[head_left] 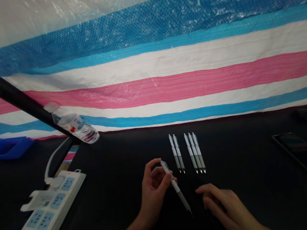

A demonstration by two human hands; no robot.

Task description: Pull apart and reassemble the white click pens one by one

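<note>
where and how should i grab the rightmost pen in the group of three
Probably best pinched across the middle of its barrel, with the right hand coming from above and its right. The rightmost pen lies flat, tip toward you, with the middle pen close along its left, so fingers have little room there, while its right side is open.

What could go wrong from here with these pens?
The pen in the left hand is held near its upper end, tip hanging free, so it might swing or slip. The right hand holds nothing and is close by, so it could knock that pen. The group of two pens lies just beyond the left hand's fingers, so a small forward move may push them out of line.
</note>
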